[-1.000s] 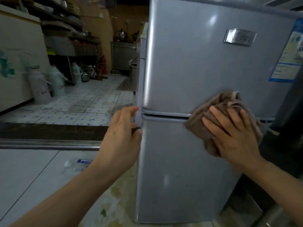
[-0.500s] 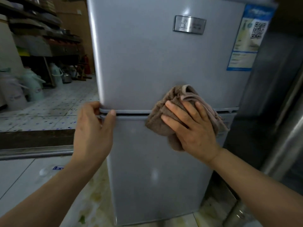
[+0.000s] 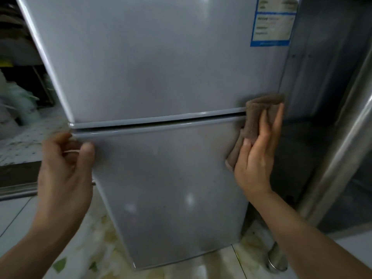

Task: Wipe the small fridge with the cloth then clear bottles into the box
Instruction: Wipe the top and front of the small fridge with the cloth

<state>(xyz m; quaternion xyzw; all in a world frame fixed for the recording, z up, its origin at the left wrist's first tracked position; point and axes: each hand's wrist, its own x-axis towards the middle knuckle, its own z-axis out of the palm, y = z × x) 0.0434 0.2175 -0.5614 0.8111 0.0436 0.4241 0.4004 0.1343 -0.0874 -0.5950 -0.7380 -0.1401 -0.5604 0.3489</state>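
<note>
The small silver fridge (image 3: 153,63) fills the middle of the view, its two doors meeting at a horizontal seam. A brown cloth (image 3: 258,115) lies against the fridge's right edge at that seam. My right hand (image 3: 256,156) presses the cloth onto the fridge with straight fingers. My left hand (image 3: 64,168) is at the left edge of the lower door, its fingers curled round the corner and the thumb on the door's front. No bottles or box are in view.
A blue-edged label (image 3: 273,21) sits at the fridge's top right. A tall steel cabinet (image 3: 342,117) stands close on the right, with a round metal foot (image 3: 276,260) on the stained tiled floor (image 3: 96,250). Shelves and pale jugs (image 3: 16,105) lie at the left.
My right hand has slid the cloth rightward along the door seam to the fridge's right edge. My left hand has dropped slightly to the lower door's corner. The view has tilted down and closer.
</note>
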